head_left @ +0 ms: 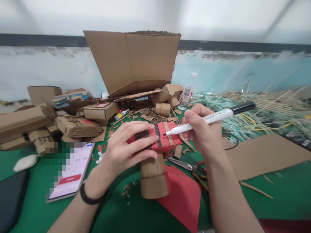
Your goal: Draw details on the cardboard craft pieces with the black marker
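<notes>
Left hand [126, 147] clamps the red box [161, 137] atop a cardboard tube [153, 178], fingers wrapped over it. Right hand [201, 129], at 3 o'clock of the box, pinches a marker [211, 118], tip on the black stripe. Best done steadily: brace the wrist, use light pressure. Scissors [187, 166] lie at 5 o'clock.

Readable text: phone screen only
Phone [73, 171] on the table [286, 197] shows digits, roughly "43:58", above a red button; upper screen pixelated. Bottle [186, 94] label has print, too small to read. Marker [213, 118]: no legible marking.
</notes>
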The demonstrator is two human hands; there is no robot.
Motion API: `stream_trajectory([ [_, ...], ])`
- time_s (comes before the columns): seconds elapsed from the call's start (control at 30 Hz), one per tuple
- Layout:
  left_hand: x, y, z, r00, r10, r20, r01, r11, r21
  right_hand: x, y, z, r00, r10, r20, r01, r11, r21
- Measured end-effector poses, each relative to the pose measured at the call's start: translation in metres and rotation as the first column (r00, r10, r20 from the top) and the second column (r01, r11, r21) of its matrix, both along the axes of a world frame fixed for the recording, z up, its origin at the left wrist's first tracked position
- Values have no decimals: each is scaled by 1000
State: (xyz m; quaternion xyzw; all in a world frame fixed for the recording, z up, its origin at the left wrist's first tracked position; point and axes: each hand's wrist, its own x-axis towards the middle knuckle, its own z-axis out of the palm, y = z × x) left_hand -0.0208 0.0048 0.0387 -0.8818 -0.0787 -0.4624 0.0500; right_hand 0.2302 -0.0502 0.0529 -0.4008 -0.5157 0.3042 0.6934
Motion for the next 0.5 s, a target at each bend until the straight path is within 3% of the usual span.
stream_trajectory([
  [0.2, -5, 6, -2, 998, 60, 12, -60, 998, 4, -4, -1, -1, 995, -27, 92, 24, 999, 34],
  [0.37, -3, 5, -5, 997, 71, 18, -69, 994, -88, -9, -1, 2, 986, -86, 140, 80, 996, 43],
  [0.5, -2, 6, -7, 997, 60, 43, -56, 995, -81, -11, -2, 2, 984, -90, 153, 85, 996, 40],
])
